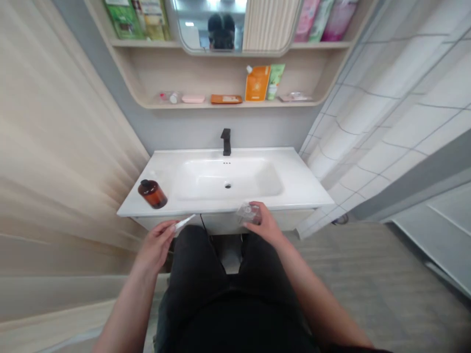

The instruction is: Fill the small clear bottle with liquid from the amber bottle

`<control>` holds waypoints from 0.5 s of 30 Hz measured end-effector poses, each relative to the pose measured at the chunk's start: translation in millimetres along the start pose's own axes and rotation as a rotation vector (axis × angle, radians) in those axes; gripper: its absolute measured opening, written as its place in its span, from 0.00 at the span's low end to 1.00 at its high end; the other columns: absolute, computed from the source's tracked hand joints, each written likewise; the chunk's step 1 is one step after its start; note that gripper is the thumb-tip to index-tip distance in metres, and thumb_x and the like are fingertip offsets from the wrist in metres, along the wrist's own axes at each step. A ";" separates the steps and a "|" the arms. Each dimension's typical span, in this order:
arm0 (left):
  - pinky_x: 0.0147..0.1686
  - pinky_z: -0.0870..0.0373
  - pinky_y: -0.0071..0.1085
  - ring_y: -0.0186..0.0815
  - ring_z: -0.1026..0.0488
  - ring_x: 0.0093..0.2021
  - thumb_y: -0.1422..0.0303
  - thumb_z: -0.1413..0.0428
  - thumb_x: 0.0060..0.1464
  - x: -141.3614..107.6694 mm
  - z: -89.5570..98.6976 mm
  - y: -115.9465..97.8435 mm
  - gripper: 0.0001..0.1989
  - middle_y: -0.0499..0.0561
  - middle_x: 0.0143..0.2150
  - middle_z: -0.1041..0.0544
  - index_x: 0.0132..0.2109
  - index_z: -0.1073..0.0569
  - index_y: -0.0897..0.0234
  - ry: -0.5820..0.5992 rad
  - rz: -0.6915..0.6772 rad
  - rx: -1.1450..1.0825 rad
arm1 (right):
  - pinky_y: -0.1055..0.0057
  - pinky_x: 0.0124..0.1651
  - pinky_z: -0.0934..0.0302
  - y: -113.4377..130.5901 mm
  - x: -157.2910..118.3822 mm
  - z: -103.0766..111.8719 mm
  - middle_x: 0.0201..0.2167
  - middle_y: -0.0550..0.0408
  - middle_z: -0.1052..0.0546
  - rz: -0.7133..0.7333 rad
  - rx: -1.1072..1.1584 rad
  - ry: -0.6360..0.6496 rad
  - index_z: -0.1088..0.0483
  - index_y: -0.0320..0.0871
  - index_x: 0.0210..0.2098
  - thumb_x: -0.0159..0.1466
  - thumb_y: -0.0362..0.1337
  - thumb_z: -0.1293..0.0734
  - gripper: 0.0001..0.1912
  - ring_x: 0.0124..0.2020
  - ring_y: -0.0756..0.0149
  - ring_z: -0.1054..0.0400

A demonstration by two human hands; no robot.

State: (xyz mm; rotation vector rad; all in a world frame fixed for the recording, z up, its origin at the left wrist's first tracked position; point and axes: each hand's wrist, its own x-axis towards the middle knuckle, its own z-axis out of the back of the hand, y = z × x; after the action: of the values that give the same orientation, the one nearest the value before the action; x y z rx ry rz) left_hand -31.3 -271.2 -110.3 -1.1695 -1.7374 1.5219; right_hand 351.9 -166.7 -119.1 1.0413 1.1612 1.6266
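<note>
My left hand [159,243] is closed on a slim white stick-shaped item [185,222], which points up and to the right in front of the counter edge. Its exact kind is too small to tell. My right hand [268,226] grips a clear, see-through container [248,213] from its right side, by the front edge of the white sink [235,195]. Whether anything is inside the container cannot be made out. An amber bottle with a black top [153,194] stands on the counter's left end, beyond my left hand and apart from it.
A black faucet [226,142] rises behind the basin. Above it, a wooden shelf [235,106] carries an orange pouch [257,83], a green tube [276,75], a pink case [193,99] and an orange-brown packet [226,99]. Curtains [66,147] hang at the left.
</note>
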 end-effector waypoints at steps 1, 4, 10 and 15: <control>0.47 0.18 0.35 0.40 0.17 0.42 0.55 0.19 0.37 1.4 15.2 2.4 0.25 0.54 0.40 0.14 0.39 0.15 0.63 -0.049 0.011 -0.020 | 0.51 0.62 0.24 -6.9 2.2 7.0 0.60 0.46 0.23 -0.004 -0.007 -0.040 0.33 0.51 0.64 0.58 0.49 0.18 0.39 0.62 0.50 0.25; 0.43 0.20 0.33 0.36 0.20 0.37 0.57 0.20 0.35 14.1 61.5 3.7 0.25 0.48 0.35 0.18 0.36 0.20 0.62 -0.240 -0.016 -0.056 | 0.48 0.62 0.26 -27.0 13.2 31.2 0.60 0.45 0.24 0.007 -0.043 -0.176 0.34 0.51 0.64 0.57 0.53 0.19 0.41 0.62 0.48 0.26; 0.36 0.26 0.34 0.33 0.28 0.33 0.51 0.26 0.46 71.0 114.6 -17.2 0.26 0.44 0.31 0.26 0.37 0.30 0.62 -0.607 -0.270 0.146 | 0.45 0.65 0.31 -62.3 44.7 92.3 0.56 0.46 0.23 0.013 -0.320 -0.577 0.33 0.48 0.60 0.54 0.54 0.23 0.38 0.57 0.47 0.26; 0.40 0.24 0.36 0.35 0.28 0.34 0.51 0.27 0.50 114.9 115.2 -34.1 0.25 0.42 0.30 0.28 0.38 0.29 0.62 -0.623 -0.301 0.371 | 0.46 0.61 0.30 -80.1 76.8 145.9 0.52 0.45 0.21 -0.133 -0.401 -0.741 0.36 0.47 0.58 0.49 0.57 0.21 0.44 0.51 0.48 0.25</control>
State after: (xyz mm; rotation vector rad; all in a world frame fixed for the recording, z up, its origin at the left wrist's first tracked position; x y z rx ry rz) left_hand -191.5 -227.4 -117.7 -0.2376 -1.7743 2.0245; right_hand 481.6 -41.8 -153.4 1.1234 0.3800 1.1360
